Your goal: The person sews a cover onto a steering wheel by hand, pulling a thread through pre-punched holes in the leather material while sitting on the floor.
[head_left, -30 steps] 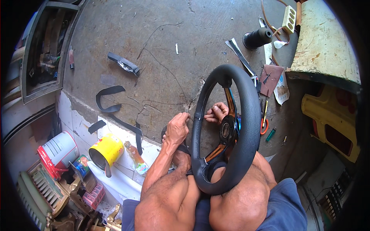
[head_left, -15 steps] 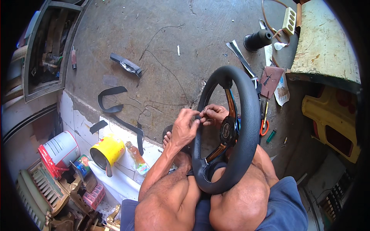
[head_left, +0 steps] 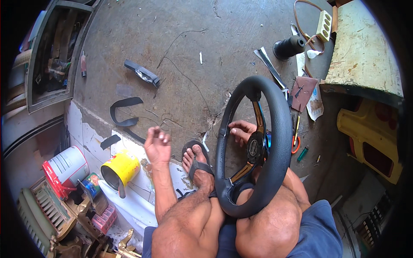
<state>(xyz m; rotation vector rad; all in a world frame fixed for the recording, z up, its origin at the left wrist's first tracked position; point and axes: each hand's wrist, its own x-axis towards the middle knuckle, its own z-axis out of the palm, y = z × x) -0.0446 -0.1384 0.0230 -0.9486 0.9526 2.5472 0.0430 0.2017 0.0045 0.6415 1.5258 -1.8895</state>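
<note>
A black leather-covered steering wheel (head_left: 280, 129) with wood-toned spokes stands tilted between my knees. Light stitching shows along the inner side of its rim, near the bottom left. My left hand (head_left: 158, 145) is raised left of the wheel, above my sandalled foot, its fingers curled in. Whatever they pinch is too small to make out. Inside the wheel's opening is my right hand (head_left: 243, 131), its fingers apart and pointing at the left part of the rim. A thin dark thread (head_left: 186, 74) runs across the floor towards the wheel.
A thread spool (head_left: 289, 47), a power strip (head_left: 324, 26) and orange-handled scissors (head_left: 296, 145) lie at the right. Black strips (head_left: 118, 109) and a dark wrapped block (head_left: 142, 72) lie at the left. A yellow can (head_left: 122, 167) and a white-and-red bucket (head_left: 66, 170) stand lower left.
My left hand has left the rim and moved left, uncovering my sandalled foot. The right hand has stayed inside the wheel, its fingers now off the rim's left part.
</note>
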